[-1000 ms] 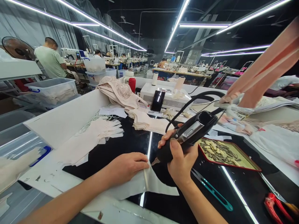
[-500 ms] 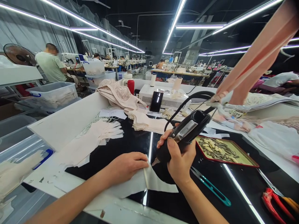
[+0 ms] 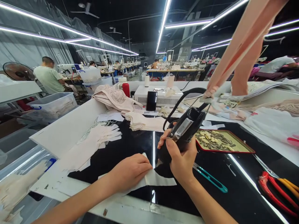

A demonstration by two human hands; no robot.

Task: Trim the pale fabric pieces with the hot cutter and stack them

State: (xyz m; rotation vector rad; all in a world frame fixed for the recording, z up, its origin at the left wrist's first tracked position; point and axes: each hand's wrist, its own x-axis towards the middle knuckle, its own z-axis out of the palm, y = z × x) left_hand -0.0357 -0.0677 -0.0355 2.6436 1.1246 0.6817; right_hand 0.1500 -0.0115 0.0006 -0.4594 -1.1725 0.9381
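Note:
My right hand (image 3: 183,160) is wrapped round a black corded hand tool (image 3: 195,115) with a metal plate on its side. The tool points down and left, and its pointed tip is close to the fabric. A strip of pink cloth (image 3: 238,46) tied near its cable end runs up out of view. My left hand (image 3: 130,171) is closed on a pale fabric piece (image 3: 162,179) with a raised seam or fold, on the glossy black table top (image 3: 140,146). The fingertips press beside the seam, close to the tool's tip. My left palm hides part of the fabric.
Stacks of cut fabric (image 3: 149,123) lie ahead and at left. To the right are teal thread snips (image 3: 212,180), red-handled scissors (image 3: 275,189) and a tray (image 3: 243,147) of seeds and peanuts. A phone (image 3: 151,101) leans against a white vented box (image 3: 174,96). Co-workers sit or stand beyond.
My left hand has slid slightly right and down along the fabric, its fingers now nearer the tool's tip. My right hand still grips the tool. The view has shifted a little.

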